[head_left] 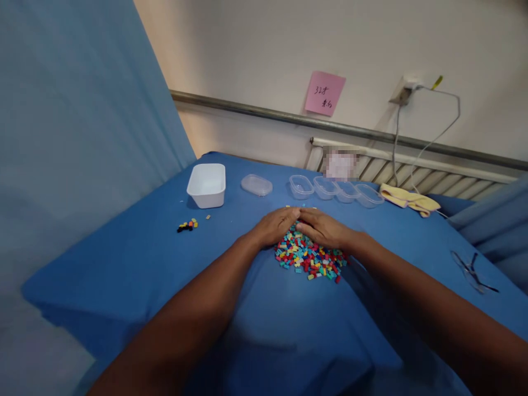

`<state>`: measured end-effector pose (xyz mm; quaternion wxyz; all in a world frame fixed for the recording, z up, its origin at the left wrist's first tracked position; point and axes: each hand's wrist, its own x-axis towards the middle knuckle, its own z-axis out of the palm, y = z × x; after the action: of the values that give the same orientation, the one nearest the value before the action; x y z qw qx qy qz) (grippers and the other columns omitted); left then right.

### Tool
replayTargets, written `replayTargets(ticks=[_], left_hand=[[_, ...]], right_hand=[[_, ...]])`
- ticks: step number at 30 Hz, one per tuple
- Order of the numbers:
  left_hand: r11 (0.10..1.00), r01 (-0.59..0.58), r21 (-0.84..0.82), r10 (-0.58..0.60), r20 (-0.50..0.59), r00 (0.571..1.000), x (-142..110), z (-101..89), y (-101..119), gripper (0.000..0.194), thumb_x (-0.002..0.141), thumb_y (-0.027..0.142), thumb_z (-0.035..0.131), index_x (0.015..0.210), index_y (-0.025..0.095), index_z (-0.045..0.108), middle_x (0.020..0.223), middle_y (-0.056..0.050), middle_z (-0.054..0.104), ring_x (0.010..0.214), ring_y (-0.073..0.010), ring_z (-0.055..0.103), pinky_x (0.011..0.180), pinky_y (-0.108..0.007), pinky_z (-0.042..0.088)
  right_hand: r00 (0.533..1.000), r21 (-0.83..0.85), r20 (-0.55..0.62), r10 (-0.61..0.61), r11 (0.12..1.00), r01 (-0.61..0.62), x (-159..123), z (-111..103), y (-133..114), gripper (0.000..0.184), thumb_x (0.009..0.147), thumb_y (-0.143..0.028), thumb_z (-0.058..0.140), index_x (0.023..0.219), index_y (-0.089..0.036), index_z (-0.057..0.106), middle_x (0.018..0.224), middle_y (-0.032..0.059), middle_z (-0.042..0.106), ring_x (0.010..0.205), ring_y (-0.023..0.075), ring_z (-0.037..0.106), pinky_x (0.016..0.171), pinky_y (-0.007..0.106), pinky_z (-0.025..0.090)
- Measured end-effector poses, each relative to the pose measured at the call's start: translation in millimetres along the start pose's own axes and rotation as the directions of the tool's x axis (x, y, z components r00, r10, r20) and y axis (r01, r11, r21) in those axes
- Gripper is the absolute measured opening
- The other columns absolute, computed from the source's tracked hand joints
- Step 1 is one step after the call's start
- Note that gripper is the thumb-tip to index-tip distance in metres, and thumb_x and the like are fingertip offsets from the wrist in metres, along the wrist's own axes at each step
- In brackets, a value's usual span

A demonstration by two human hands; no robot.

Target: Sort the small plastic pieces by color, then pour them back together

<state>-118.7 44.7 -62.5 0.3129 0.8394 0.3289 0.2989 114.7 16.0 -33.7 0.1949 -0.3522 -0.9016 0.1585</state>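
Note:
A heap of small coloured building bricks (307, 256) in red, teal, yellow and blue lies spread on the blue cloth. My left hand (277, 226) lies along the heap's far left edge, fingers stretched out and pointing right. From the other side my right hand (322, 226) reaches over the far right part, its fingers extended too. The fingertips of both hands meet behind the heap, cupping it from the far side. Some bricks are hidden under the palms, and a few show just beyond the hands.
A white tub (207, 187) stands at the back left, with a small group of black, yellow and orange pieces (188, 225) before it. Clear lids (256, 185) and several clear containers (301, 188) line the back. A yellow cloth (408, 199) and eyeglasses (472, 272) lie right.

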Motion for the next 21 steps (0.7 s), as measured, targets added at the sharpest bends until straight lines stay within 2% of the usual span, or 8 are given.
replayTargets(ticks=[4, 9, 12, 15, 17, 19, 20, 21], left_hand=[[0.993, -0.102, 0.064, 0.098, 0.075, 0.992, -5.3, 5.2, 5.8, 0.069, 0.118, 0.063, 0.031, 0.160, 0.021, 0.066, 0.166, -0.009, 0.064, 0.157, -0.0246, 0.058, 0.139, -0.043, 0.037], [0.963, -0.210, 0.170, 0.199, 0.077, 0.977, -10.8, 10.4, 11.2, 0.064, 0.118, 0.062, 0.039, 0.159, 0.021, 0.067, 0.167, -0.012, 0.063, 0.161, -0.0280, 0.054, 0.140, -0.052, 0.036], [0.957, -0.204, 0.206, 0.195, 0.061, 0.979, -11.3, 9.9, 10.5, 0.064, 0.118, 0.061, 0.039, 0.158, 0.019, 0.068, 0.168, -0.014, 0.061, 0.163, -0.0303, 0.052, 0.140, -0.056, 0.033], [0.978, -0.135, 0.161, 0.141, -0.030, 0.990, -8.4, 7.2, 6.8, 0.065, 0.119, 0.060, 0.035, 0.153, 0.019, 0.072, 0.164, -0.014, 0.066, 0.159, -0.0311, 0.055, 0.138, -0.057, 0.036], [0.992, -0.080, 0.094, 0.091, -0.118, 0.989, -5.8, 5.2, 4.9, 0.067, 0.119, 0.061, 0.032, 0.143, 0.018, 0.077, 0.156, -0.014, 0.072, 0.152, -0.0302, 0.062, 0.135, -0.053, 0.042], [1.000, -0.019, 0.025, 0.023, -0.201, 0.979, -4.0, 3.5, 4.5, 0.068, 0.119, 0.061, 0.030, 0.136, 0.016, 0.079, 0.148, -0.014, 0.076, 0.144, -0.0293, 0.067, 0.131, -0.049, 0.047], [1.000, 0.014, -0.002, -0.014, -0.230, 0.973, -3.5, 2.9, 4.6, 0.069, 0.119, 0.061, 0.030, 0.135, 0.016, 0.079, 0.146, -0.014, 0.077, 0.141, -0.0291, 0.068, 0.130, -0.048, 0.048], [0.999, 0.044, -0.024, -0.049, -0.251, 0.967, -3.2, 2.4, 4.8, 0.069, 0.119, 0.061, 0.030, 0.136, 0.015, 0.079, 0.144, -0.014, 0.077, 0.140, -0.0292, 0.069, 0.129, -0.047, 0.048]], right_hand=[[0.999, -0.110, -0.044, 0.024, 0.994, -0.029, -36.8, 6.2, -15.8, 0.055, 0.118, -0.054, 0.052, 0.165, -0.027, 0.062, 0.170, 0.0159, 0.060, 0.156, 0.0364, 0.057, 0.134, 0.059, 0.042], [0.995, -0.186, -0.092, 0.049, 0.980, -0.065, -75.9, 13.1, -26.4, 0.059, 0.118, -0.053, 0.053, 0.172, -0.030, 0.055, 0.181, 0.0148, 0.048, 0.166, 0.0366, 0.046, 0.136, 0.065, 0.038], [0.987, -0.194, -0.155, 0.043, 0.978, -0.073, -93.6, 5.6, -19.2, 0.054, 0.119, -0.051, 0.050, 0.169, -0.030, 0.059, 0.177, 0.0130, 0.053, 0.164, 0.0328, 0.051, 0.135, 0.059, 0.042], [0.957, -0.229, -0.262, 0.126, 0.955, -0.189, -105.4, -18.0, 12.2, 0.052, 0.119, -0.049, 0.049, 0.162, -0.026, 0.065, 0.167, 0.0141, 0.064, 0.156, 0.0322, 0.060, 0.131, 0.055, 0.049], [0.903, -0.289, -0.331, 0.273, 0.882, -0.373, -110.6, -41.6, 45.2, 0.055, 0.114, -0.049, 0.054, 0.157, -0.017, 0.067, 0.159, 0.0194, 0.070, 0.146, 0.0360, 0.068, 0.126, 0.056, 0.053], [0.781, -0.332, -0.378, 0.497, 0.715, -0.615, -114.4, -67.1, 80.9, 0.060, 0.111, -0.045, 0.056, 0.160, -0.012, 0.064, 0.152, 0.0215, 0.074, 0.128, 0.0340, 0.078, 0.115, 0.050, 0.061], [0.719, -0.375, -0.378, 0.583, 0.614, -0.695, -115.7, -78.8, 97.4, 0.061, 0.110, -0.043, 0.055, 0.163, -0.012, 0.061, 0.152, 0.0210, 0.074, 0.123, 0.0321, 0.079, 0.113, 0.047, 0.061], [0.681, -0.390, -0.393, 0.617, 0.559, -0.732, -116.6, -88.9, 112.2, 0.062, 0.109, -0.039, 0.055, 0.163, -0.008, 0.060, 0.152, 0.0240, 0.073, 0.123, 0.0336, 0.079, 0.114, 0.048, 0.060]])
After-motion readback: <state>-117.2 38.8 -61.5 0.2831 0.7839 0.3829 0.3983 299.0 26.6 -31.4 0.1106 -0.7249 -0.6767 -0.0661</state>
